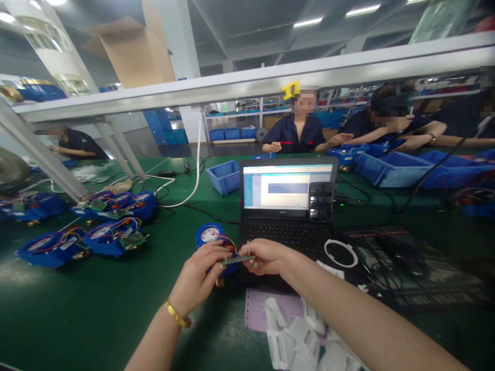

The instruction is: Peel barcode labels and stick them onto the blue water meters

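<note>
Between my two hands is a thin green circuit board [236, 259], seen nearly edge-on. My left hand [201, 270] grips its left end between thumb and fingers. At its right end, my right hand [263, 256] pinches the board or a small part on it; the fingertips are too small to tell apart. Beneath and behind them sits a blue round meter [209, 233] with a white dial and coloured wires, partly hidden by my left hand. An open laptop [284, 232] stands just behind my right hand, with a phone [320, 201] against its screen.
Several blue meters [112, 237] with wires lie at the left. White labelled parts [296, 340] and pink paper [257, 309] lie near the front. A white ring [341, 253], mouse [402, 255] and cables are at the right. Blue bins [392, 167] and people are across the table.
</note>
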### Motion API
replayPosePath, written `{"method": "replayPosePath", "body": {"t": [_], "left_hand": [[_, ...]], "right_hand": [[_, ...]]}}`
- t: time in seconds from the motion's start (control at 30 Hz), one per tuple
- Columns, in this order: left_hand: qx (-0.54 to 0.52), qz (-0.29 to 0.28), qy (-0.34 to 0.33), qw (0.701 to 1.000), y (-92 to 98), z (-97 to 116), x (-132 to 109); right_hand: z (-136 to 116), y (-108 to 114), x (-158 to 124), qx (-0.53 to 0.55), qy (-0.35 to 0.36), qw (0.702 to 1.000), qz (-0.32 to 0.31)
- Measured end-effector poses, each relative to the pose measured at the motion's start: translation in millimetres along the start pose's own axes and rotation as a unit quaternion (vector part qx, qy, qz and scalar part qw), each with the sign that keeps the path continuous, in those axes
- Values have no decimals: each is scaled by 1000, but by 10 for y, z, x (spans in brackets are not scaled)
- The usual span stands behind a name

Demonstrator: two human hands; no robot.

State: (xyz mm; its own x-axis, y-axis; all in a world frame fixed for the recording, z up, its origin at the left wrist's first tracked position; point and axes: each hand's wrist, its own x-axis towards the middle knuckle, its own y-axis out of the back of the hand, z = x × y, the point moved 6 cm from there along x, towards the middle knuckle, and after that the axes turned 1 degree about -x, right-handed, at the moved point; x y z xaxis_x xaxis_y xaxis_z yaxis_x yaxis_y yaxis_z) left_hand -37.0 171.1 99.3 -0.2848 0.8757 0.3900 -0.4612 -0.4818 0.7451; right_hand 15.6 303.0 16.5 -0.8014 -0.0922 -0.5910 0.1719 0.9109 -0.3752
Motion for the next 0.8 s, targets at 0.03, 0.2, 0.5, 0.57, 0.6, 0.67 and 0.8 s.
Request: {"method": "replayPosePath", "body": {"t": [0.03, 0.2, 0.5, 0.57, 0.6, 0.67, 0.8], "left_hand": [[-2, 31, 5, 1000, 8, -25, 20], [-4, 105, 61, 993, -3, -142, 85], [-2, 115, 87, 990, -8, -145, 102], [4, 117, 85, 989, -9, -148, 99], [7, 119, 82, 989, -8, -150, 98], [14, 123, 72, 990, -4, -150, 93], [22, 139, 30, 990, 13, -116, 50]], "right_hand": [[-1, -21, -12, 4, -10, 1000, -4], [-23, -95, -67, 15, -19, 1000, 2], [-43, -101, -103, 15, 3, 1000, 18], [-56, -114, -107, 2, 16, 1000, 23], [-62, -118, -112, -9, 25, 999, 28], [-77, -109, -135, -36, 48, 997, 42], [-176, 81, -344, -92, 141, 981, 92]]}}
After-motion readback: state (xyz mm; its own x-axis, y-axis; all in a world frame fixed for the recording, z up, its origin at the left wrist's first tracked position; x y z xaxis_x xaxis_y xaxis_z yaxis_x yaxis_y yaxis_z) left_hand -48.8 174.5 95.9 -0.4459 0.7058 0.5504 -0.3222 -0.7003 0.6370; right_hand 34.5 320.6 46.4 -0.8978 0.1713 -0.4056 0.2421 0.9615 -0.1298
